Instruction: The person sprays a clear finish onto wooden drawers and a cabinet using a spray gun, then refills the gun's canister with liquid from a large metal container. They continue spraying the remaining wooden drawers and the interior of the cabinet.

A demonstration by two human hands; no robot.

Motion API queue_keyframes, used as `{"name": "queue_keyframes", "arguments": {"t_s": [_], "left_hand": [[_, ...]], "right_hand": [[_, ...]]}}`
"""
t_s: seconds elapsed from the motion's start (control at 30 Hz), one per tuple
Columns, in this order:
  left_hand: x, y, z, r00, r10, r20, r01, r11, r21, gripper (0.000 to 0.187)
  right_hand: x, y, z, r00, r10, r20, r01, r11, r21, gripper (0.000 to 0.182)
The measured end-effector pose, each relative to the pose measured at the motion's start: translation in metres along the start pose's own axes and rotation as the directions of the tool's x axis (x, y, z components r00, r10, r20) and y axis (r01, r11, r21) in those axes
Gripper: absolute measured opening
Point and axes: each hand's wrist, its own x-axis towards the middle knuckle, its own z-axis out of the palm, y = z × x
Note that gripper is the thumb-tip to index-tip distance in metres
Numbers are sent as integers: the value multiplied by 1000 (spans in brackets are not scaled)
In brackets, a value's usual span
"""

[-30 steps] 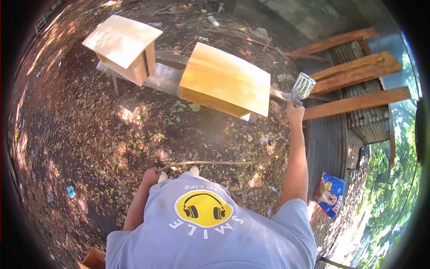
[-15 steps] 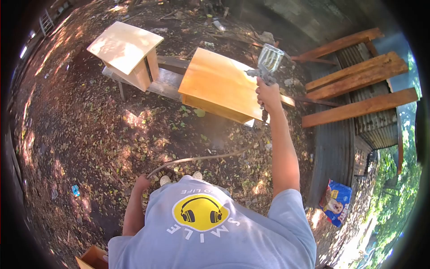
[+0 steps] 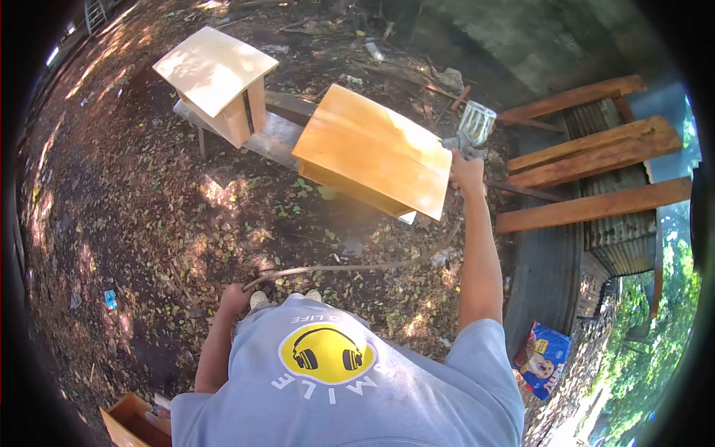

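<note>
My right hand (image 3: 468, 176) is wrapped round the handle of a spray gun (image 3: 475, 128) with a metal cup on top. The gun is just off the right end of an orange-brown wooden cabinet (image 3: 376, 149), its nozzle facing left toward the cabinet. Down at the left, my left hand (image 3: 234, 298) grips a thin hose (image 3: 335, 267), which curves across above the ground toward my right arm. A paler wooden cabinet (image 3: 217, 71) stands left of the orange-brown one. Both rest on a low bench (image 3: 272, 139).
Several wooden boards (image 3: 596, 204) lie on corrugated metal sheets at the right. A blue bag (image 3: 543, 361) is below them. At the lower left sits an open wooden drawer (image 3: 132, 422). Fallen leaves cover the ground (image 3: 164, 246).
My right hand has moved the spray gun right, from over the orange-brown cabinet to beyond its right end. My left hand still holds the hose. The view has shifted slightly.
</note>
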Motion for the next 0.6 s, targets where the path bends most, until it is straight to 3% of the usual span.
{"name": "queue_keyframes", "arguments": {"t_s": [0.1,0.2,0.23,0.33,0.37,0.47,0.5,0.6], "left_hand": [[15,27,8,992,118,50,-120,992,29,38],[18,49,13,981,177,85,-179,984,22,36],[16,54,13,978,193,80,-195,981,20,35],[8,58,-1,980,195,33,-196,980,23,32],[4,59,-8,986,169,9,-169,985,16,31],[0,46,-26,989,132,-61,-131,991,11,29],[1,37,-34,988,127,-89,-127,992,15,28],[4,12,-50,984,77,-163,-90,993,-73,27]], "right_hand": [[16,37,-48,987,-52,-153,31,991,-132,30],[38,72,-83,898,-294,-328,132,890,-437,50],[40,69,-90,929,-78,-361,-83,909,-409,53],[59,82,-95,940,-62,-335,-48,949,-311,51],[68,92,-90,927,-227,-298,158,958,-239,33],[32,31,-56,989,-7,-147,8,1000,10,28],[31,22,-43,988,41,-150,-46,999,-28,26],[16,-12,-4,999,30,-24,-27,995,96,26]]}}
